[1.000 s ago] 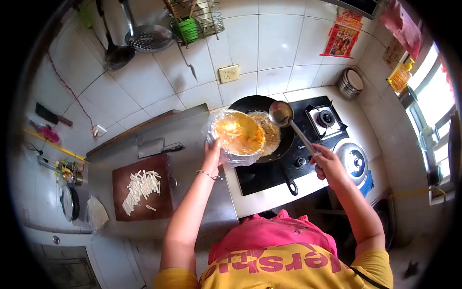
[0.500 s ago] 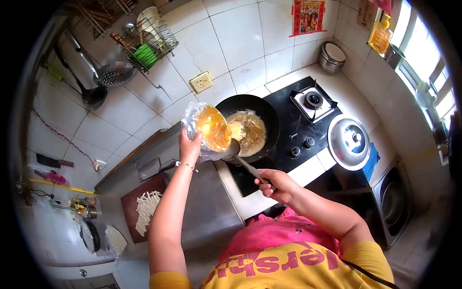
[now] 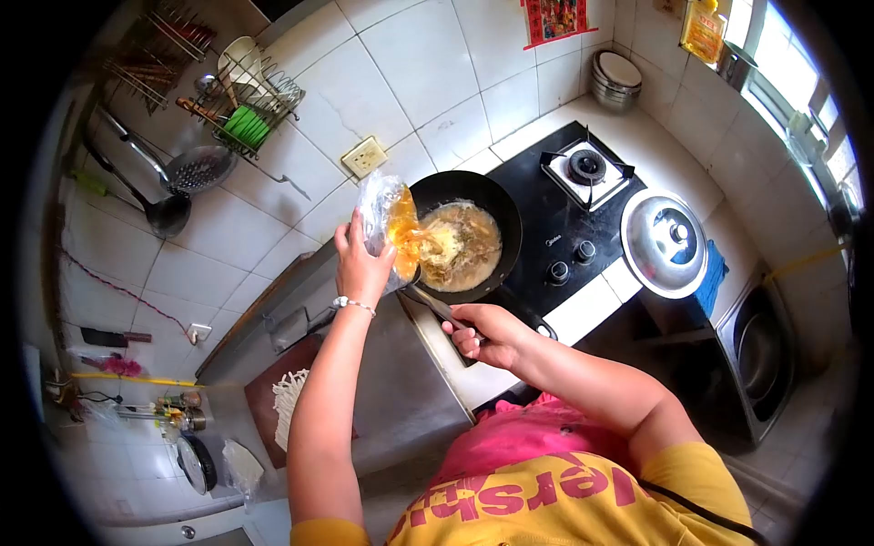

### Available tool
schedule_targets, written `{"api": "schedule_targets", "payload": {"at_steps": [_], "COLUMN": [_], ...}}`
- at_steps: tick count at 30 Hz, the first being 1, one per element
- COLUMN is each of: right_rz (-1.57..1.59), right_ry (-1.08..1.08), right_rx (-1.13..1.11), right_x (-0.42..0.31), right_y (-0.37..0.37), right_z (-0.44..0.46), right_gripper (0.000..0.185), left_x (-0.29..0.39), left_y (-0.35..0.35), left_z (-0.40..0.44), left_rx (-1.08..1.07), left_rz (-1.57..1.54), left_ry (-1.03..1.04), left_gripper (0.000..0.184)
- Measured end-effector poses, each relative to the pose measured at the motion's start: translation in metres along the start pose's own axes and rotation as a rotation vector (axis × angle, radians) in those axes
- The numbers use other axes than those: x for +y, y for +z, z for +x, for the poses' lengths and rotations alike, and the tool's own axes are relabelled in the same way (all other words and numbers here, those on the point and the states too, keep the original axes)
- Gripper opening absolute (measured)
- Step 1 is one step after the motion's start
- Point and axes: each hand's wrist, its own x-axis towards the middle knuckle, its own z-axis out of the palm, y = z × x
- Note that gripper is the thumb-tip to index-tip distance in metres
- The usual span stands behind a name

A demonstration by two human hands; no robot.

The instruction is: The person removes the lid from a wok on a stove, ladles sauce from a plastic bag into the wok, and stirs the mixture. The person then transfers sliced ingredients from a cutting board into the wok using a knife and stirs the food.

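Note:
My left hand (image 3: 366, 271) grips a bowl (image 3: 375, 205) covered in clear plastic, tipped over the left rim of a black wok (image 3: 508, 205). Orange-yellow liquid (image 3: 405, 227), which looks like beaten egg, runs from it into the wok. Pale, brownish food in broth (image 3: 473, 250) fills the wok's bottom, with a yellow patch at the left. My right hand (image 3: 492, 335) is closed round the handle of a metal ladle (image 3: 433, 304). The ladle's head is mostly hidden beside the bowl, near the wok's lower left edge.
The black gas stove (image 3: 519, 273) has a second burner (image 3: 586, 167) at right. A steel lid (image 3: 663, 244) lies beside it. Stacked bowls (image 3: 616, 80) stand in the corner. White strips (image 3: 289, 405) rest on a brown board (image 3: 264, 391). Ladles and a wire rack (image 3: 273, 100) hang on the wall.
My left hand has tilted the bowl further, and liquid now streams into the wok. My right hand has moved left with the ladle, its head leaving the wok's middle. The view has shifted slightly.

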Motion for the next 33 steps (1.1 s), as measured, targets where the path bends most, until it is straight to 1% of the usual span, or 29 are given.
{"api": "schedule_targets", "payload": {"at_steps": [4,6,11,15,17,21,24,26,27,28,29,31,32,33], "right_rz": [0.023,0.038,0.053,0.056,0.056,0.058,0.065,0.015,-0.036,-0.082,-0.12,-0.163,-0.201,-0.242], "right_ry": [-0.023,-0.042,-0.023,-0.018,-0.027,-0.035,-0.026,-0.022,-0.014,-0.092,-0.114,-0.156,-0.186,-0.211], "right_rx": [0.056,0.03,-0.048,-0.054,-0.062,-0.066,-0.049,-0.058,-0.067,-0.005,0.033,0.1,0.137,0.174], "right_x": [-0.004,-0.005,-0.01,-0.012,-0.013,-0.014,-0.016,-0.017,-0.019,-0.019,-0.022,-0.03,-0.036,-0.041], "right_y": [0.015,0.018,0.019,0.023,0.025,0.025,0.024,0.014,0.009,0.009,0.004,-0.009,-0.016,-0.023], "right_z": [-0.002,-0.001,0.002,-0.001,-0.003,-0.003,-0.007,-0.01,-0.013,-0.021,-0.028,-0.041,-0.049,-0.057], "right_gripper": [0.012,0.009,0.007,0.006,0.007,0.007,0.008,0.008,0.009,0.009,0.007,0.006,0.006,0.006], "left_x": [0.015,0.022,0.033,0.038,0.036,0.035,0.036,0.028,0.006,-0.028,-0.046,-0.038,-0.036,-0.044], "left_y": [-0.01,-0.014,-0.023,-0.027,-0.026,-0.026,-0.026,-0.024,-0.013,0.005,0.014,-0.005,-0.014,-0.012], "left_z": [0.001,0.003,0.005,0.006,0.008,0.009,0.01,0.015,0.023,0.032,0.038,0.021,0.01,-0.002], "left_rx": [-0.007,-0.025,-0.003,0.009,0.061,0.077,0.085,0.051,0.053,0.127,0.201,0.004,-0.044,-0.032], "left_rz": [0.068,0.098,0.182,0.236,0.241,0.259,0.218,0.043,0.04,-0.108,-0.257,-1.105,-1.249,-1.258], "left_ry": [0.061,0.083,0.224,0.258,0.334,0.358,0.337,0.109,0.111,0.062,0.012,-0.363,-0.575,-0.58], "left_gripper": [0.079,0.08,0.083,0.083,0.081,0.08,0.077,0.073,0.073,0.068,0.064,0.056,0.051,0.051]}}
